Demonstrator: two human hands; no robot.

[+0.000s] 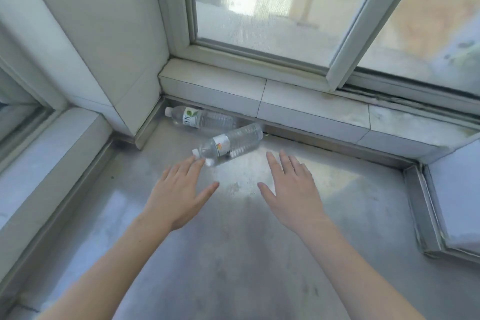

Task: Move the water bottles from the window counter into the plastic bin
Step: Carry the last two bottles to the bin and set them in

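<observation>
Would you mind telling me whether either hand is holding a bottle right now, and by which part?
Nothing is held. Both the left hand and right hand are open above the counter, short of the nearer bottle.

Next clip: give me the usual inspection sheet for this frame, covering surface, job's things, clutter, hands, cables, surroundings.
Surface: grey metal counter, scuffed, with glare near the middle.
Job's things: two clear water bottles lying on their sides at the back; far bottle against the tiled ledge, near bottle with its cap towards the left hand. Plastic bin not in view.
Clutter: nothing seen.
Hands: left hand open, fingertips at the near bottle's cap end, contact unclear; right hand open above the counter, holding nothing.
Cables: nothing seen.
Surroundings: sliding window behind, tiled pillar at left.
</observation>
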